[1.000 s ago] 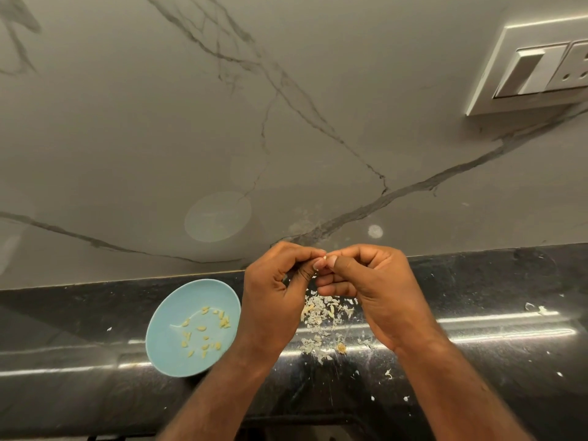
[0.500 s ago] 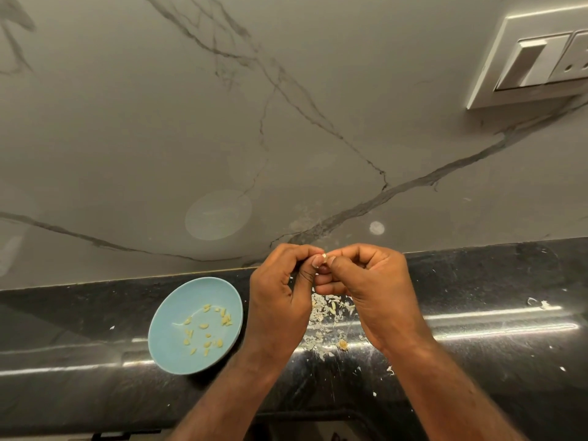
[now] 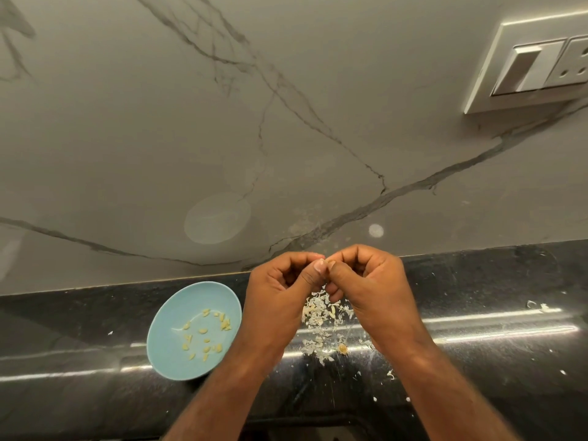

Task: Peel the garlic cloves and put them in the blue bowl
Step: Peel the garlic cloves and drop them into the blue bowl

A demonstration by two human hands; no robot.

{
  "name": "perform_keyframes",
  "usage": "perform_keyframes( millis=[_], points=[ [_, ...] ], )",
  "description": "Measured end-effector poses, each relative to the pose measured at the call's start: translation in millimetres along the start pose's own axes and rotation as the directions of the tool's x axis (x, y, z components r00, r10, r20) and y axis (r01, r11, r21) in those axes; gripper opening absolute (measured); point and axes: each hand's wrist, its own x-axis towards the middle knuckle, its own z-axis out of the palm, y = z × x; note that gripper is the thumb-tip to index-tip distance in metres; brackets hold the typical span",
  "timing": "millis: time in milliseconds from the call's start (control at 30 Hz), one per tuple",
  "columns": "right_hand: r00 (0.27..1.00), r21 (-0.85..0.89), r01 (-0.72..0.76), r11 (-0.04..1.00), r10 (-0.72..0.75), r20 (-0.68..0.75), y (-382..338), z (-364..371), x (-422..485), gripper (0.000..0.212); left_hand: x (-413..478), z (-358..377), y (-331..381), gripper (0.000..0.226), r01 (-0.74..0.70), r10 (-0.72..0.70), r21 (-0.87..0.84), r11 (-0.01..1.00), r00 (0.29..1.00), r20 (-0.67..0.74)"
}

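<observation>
One view only, head-worn (wide-angle, wall lines bow). Looks forward and down across the black counter (image 3: 493, 281) to the marble wall (image 3: 127, 138); left hand (image 3: 276, 300) and right hand (image 3: 375, 291) close, low centre.

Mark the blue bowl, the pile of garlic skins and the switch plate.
blue bowl (image 3: 168, 338): head view, bare left inner wall.
pile of garlic skins (image 3: 318, 313): head view, upper middle of the pile.
switch plate (image 3: 526, 66): head view, its rocker switch.

Left hand (image 3: 276, 302), right hand (image 3: 374, 292) — fingertips (image 3: 319, 266) together
</observation>
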Motion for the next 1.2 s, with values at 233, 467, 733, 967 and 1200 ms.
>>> perform_keyframes(
  millis=[233, 467, 733, 967, 1200],
  points=[
    [0.997, 0.14, -0.074, 0.987, 0.074, 0.005, 1, 0, 4, 0.017, 5, 0, -2, 0.015, 0.076, -0.079, -0.132, 0.988, 0.997, -0.017],
    [0.999, -0.08, 0.048, 0.996, -0.047, 0.015, -2, -8, 3, 0.005, 5, -1, -1, 0.018, 0.08, -0.083, -0.166, 0.983, 0.996, -0.015],
    [0.997, -0.042, 0.015, 0.999, -0.011, 0.08, -6, -9, 2, 0.005, 5, -3, 0, 0.022, -0.123, 0.12, 0.088, 0.988, 0.992, 0.042],
    [0.997, -0.009, -0.011, 1.0, 0.011, 0.074, -4, -12, 6, 0.011, 8, -6, 2, 0.024, -0.276, 0.249, 0.26, 0.925, 0.959, 0.132],
    [0.995, -0.059, 0.005, 0.998, 0.001, 0.099, -4, -13, 9, 0.011, 13, -14, 3, 0.022, -0.38, 0.314, 0.378, 0.844, 0.922, 0.227]
  ],
)
